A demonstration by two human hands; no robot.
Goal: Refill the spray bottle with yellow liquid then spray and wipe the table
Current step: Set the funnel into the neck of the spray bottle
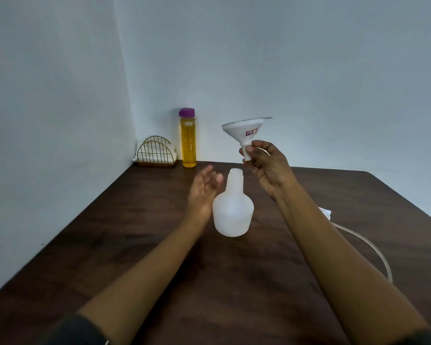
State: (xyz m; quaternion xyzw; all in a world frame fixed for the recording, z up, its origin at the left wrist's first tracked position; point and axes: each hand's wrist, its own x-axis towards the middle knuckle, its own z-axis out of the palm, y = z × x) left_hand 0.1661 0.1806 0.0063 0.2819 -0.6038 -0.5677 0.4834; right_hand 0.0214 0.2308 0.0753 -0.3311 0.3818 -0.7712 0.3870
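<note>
Above the upright spray bottle (233,210), at one o'clock, right hand (266,168) pinches funnel (243,131) spout-down; left hand (204,188) open beside the neck

A plain domestic or small-office corner. A dark wood-grain desk (125,220) is pushed into the meeting of two bare, pale blue-grey painted walls (309,70). A gold wire napkin holder (156,153) with white napkins and a purple-capped bottle of yellow liquid (188,138) stand at the back; household items rather than laboratory or workshop fittings.
</note>
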